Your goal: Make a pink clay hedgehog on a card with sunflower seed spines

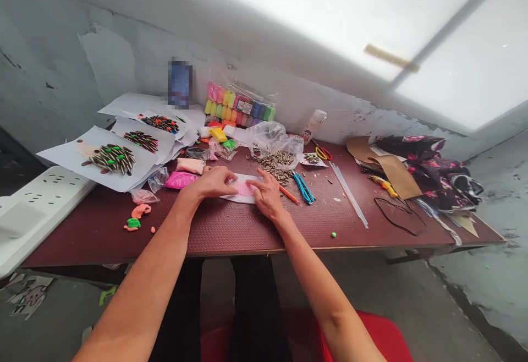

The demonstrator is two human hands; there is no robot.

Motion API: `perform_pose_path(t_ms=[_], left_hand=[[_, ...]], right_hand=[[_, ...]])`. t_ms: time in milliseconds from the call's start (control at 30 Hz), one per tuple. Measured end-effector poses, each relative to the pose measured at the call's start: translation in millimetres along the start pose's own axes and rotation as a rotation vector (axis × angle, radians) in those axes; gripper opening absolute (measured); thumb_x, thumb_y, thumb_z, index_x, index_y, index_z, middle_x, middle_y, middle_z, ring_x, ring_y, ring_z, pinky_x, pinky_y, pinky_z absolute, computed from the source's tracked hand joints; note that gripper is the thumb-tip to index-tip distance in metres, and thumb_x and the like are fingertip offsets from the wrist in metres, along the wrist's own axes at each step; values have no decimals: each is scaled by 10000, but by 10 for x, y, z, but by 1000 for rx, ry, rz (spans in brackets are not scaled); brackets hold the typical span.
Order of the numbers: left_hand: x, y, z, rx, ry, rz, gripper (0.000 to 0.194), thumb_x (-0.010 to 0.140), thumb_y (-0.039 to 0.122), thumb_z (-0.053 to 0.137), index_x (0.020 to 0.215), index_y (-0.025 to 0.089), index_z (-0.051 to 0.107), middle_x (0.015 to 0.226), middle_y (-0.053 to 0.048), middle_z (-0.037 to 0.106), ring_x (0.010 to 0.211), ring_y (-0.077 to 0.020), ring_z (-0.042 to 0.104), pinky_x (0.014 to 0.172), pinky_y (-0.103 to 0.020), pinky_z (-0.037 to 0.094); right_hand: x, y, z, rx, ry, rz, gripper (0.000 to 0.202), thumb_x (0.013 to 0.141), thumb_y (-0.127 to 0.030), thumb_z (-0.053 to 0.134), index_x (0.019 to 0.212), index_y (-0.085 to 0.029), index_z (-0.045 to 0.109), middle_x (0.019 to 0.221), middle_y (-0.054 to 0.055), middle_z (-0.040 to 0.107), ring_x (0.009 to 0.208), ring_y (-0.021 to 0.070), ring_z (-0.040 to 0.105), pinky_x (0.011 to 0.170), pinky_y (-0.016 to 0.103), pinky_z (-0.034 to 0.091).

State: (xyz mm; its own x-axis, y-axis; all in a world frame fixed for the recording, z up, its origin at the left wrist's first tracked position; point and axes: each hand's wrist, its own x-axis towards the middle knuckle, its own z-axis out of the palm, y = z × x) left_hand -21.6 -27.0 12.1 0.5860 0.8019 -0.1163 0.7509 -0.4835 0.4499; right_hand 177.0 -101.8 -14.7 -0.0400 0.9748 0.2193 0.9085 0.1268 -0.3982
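Lying between hands [212, 181] [269, 195]: pink patch [244, 188] on white paper [239, 199]; cannot tell whether hands grasp it.

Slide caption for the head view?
Left hand and right hand at a white card with a pink patch, near a pile of seeds.

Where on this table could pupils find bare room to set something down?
One mostly bare patch of table lies between the right hand, blue cutter, clear sticks and front edge; a green ball sits there. Another lies at front left, between the white power strip and the orange clay. The back is crowded: paper sheets at left, seeds and bright packets towards centre.
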Motion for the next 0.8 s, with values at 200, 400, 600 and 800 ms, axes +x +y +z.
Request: perform_pose_path(t_ms=[200, 400, 600, 800], left_hand=[[-14, -5, -12, 12, -32, 20, 731, 633, 575, 742, 1269, 216, 694, 1107, -75, 711, 1060, -299, 594, 898, -339, 381], [4, -18, 1, 1, -29, 13, 712, 618, 531, 764, 1254, 218, 697, 1088, -67, 711, 1053, -293, 588, 902, -340, 371], [22, -64, 20, -24, -42, 15, 722, 619, 521, 755, 1267, 211, 680, 1080, -51, 702, 1019, -268, 595, 876, -312, 388], [40, -118, 53, -49, -43, 29, 703, 627, 502, 744, 1253, 190, 675, 1129, -63, 695, 1052, -273, 595, 884, -304, 398]], right_hand=[[12, 19, 39, 1, 20, -7, 324, 935, -192, 520, 1104, -282, 781, 1507, 65, 505, 1418, 255, 403, 1187, 471, 275], [13, 61, 66, 14, 59, -19, 347, 910, -163, 531, 1105, -301, 782, 1508, 37, 508, 1403, 253, 426, 1176, 464, 303], [6, 60, 65, -12, 83, 12, 301, 901, -170, 555, 1047, -282, 793, 1494, 52, 527, 1394, 258, 440, 1169, 477, 310], [-60, 26, -4, 47, 130, -57, 226, 897, -305, 656, 1089, -257, 763, 1467, 96, 544, 1380, 251, 466, 1160, 455, 318]])
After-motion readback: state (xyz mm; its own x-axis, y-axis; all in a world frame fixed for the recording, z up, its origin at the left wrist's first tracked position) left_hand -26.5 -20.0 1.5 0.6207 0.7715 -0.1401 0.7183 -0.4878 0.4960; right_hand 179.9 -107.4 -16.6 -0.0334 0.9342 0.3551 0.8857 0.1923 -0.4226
